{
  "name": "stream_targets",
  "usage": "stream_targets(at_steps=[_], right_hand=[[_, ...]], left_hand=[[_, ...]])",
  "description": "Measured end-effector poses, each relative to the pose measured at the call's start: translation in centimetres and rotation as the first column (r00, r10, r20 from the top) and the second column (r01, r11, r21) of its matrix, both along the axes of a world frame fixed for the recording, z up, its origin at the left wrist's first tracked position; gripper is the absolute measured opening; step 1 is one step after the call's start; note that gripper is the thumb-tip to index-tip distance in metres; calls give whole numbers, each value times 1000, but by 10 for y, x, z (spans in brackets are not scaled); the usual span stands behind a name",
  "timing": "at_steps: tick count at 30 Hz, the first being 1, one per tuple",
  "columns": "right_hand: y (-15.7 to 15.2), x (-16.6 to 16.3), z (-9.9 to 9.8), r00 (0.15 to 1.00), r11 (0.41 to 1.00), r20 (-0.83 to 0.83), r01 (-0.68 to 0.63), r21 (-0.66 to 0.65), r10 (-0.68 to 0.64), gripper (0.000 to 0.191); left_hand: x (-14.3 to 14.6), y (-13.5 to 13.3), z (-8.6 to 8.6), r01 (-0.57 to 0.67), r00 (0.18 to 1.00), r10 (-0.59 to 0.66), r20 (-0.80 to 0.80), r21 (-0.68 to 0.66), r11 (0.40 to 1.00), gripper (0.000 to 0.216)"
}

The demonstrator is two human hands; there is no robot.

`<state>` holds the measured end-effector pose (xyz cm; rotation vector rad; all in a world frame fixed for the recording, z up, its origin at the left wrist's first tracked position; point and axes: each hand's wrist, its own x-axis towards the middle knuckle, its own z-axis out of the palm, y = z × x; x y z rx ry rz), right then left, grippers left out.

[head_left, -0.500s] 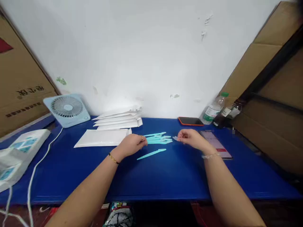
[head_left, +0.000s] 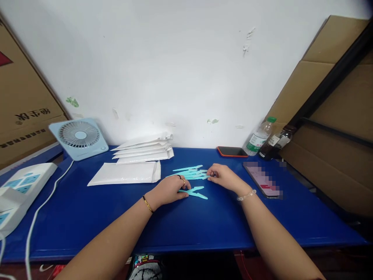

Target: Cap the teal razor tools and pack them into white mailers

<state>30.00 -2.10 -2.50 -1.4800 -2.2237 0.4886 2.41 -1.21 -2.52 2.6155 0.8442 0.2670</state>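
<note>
Several thin turquoise plastic sticks point(head_left: 190, 172) lie in a loose pile on the blue table point(head_left: 87, 214). Two more turquoise sticks point(head_left: 197, 191) lie crossed just in front of the pile. My left hand point(head_left: 169, 189), with rings and a gold bracelet, rests on the table with its fingertips on the crossed sticks. My right hand point(head_left: 223, 177), with a bead bracelet, has its fingertips at the right end of the pile, pinching there; what it grips is too small to see.
White padded envelopes point(head_left: 125, 173) and a stack of more point(head_left: 144, 149) lie left of the pile. A small blue fan point(head_left: 78, 138) stands further left, a white box point(head_left: 20, 190) at far left. Two phones point(head_left: 233, 151) point(head_left: 262, 181) and bottles point(head_left: 259, 137) sit at right beside cardboard boxes point(head_left: 335, 128).
My left hand came forward onto the loose stick, and a second stick now lies crossed with it. My right hand shifted left to the end of the pile.
</note>
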Motion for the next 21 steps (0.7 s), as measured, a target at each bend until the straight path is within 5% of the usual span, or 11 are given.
stream_targets(at_steps=[7,10,16,21], right_hand=[[-1,-13,-2,981,993,186,-75,94,57,3],[-3,-15,0,975,986,214,-91,139,60,6],[-10,-24,7,981,987,-113,-151,58,157,6],[-12,-17,11,968,982,-178,-185,-27,178,6]], left_hand=[[8,-1,-6,26,999,-27,46,34,999,23],[5,3,-4,-59,992,43,118,135,989,29],[-1,11,-4,-151,988,128,90,324,934,28],[-6,12,3,-60,997,71,-38,241,969,41]])
